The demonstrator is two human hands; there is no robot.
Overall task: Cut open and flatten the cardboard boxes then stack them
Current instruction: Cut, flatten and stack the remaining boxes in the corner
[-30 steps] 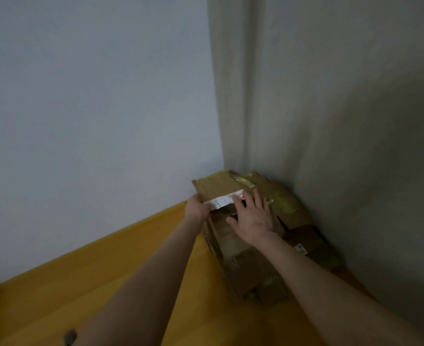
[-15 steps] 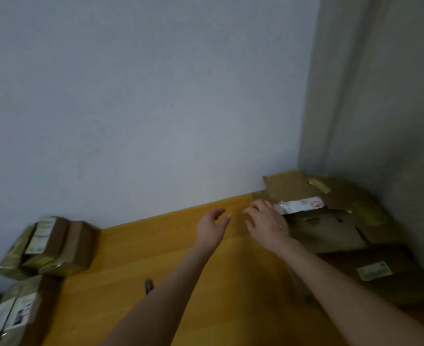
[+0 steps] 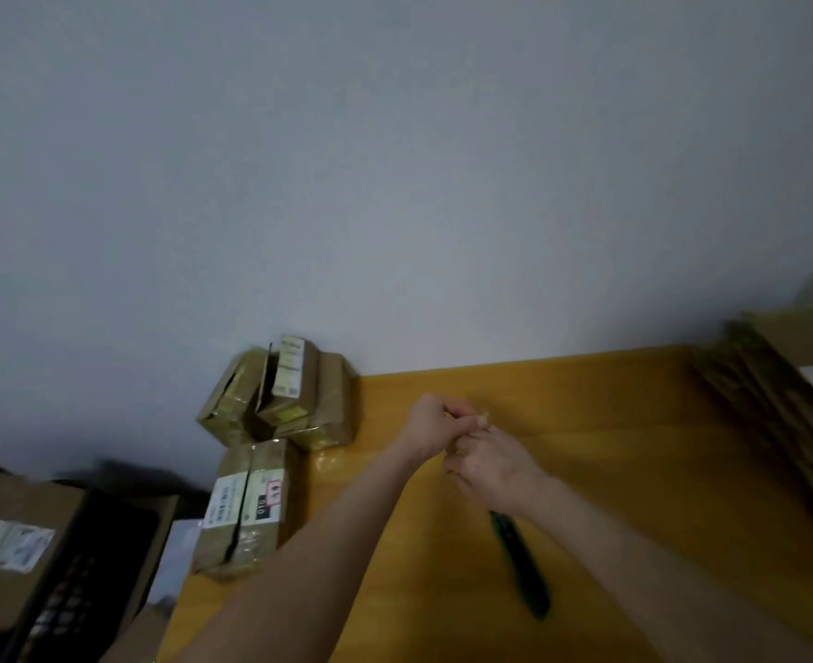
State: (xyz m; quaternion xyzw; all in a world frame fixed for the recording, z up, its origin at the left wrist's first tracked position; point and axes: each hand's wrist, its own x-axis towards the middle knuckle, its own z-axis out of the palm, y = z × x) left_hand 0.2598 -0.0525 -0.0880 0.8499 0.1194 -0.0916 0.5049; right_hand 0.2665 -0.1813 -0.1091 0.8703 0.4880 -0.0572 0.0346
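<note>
Looks like an in-between moment to me. Both hands are together over the middle of the table (image 3: 634, 447). The left hand (image 3: 430, 423) is curled into a loose fist, and the right hand (image 3: 495, 466) is tucked against it, with bent fingers touching the left's fingertips. There's a tiny pale speck where they meet, maybe a tape scrap. It's too blurry though, and I honestly can't tell if either hand is holding anything. Neither one is on a box or on the knife.

The green knife (image 3: 521, 562) lies flat on the table at about 6 o'clock from the hands, its top end hidden under the right wrist. The taped boxes (image 3: 280, 394) waiting to be cut sit in a little cluster at 9 o'clock against the wall (image 3: 395, 184). One more box (image 3: 246, 509) sits in front of them at about 8 o'clock. The flattened stack (image 3: 777, 399) is over at 3 o'clock.

My guess is the next box is up. That'd mean reaching left for a sealed one, dragging it to the bare middle, then picking up the knife. Nothing really blocks that reach. I'd just watch the knife under the forearm, since I can't see whether the blade is out. Off the table's left edge, around 7 o'clock, there's a big carton (image 3: 12, 543) with a label.
</note>
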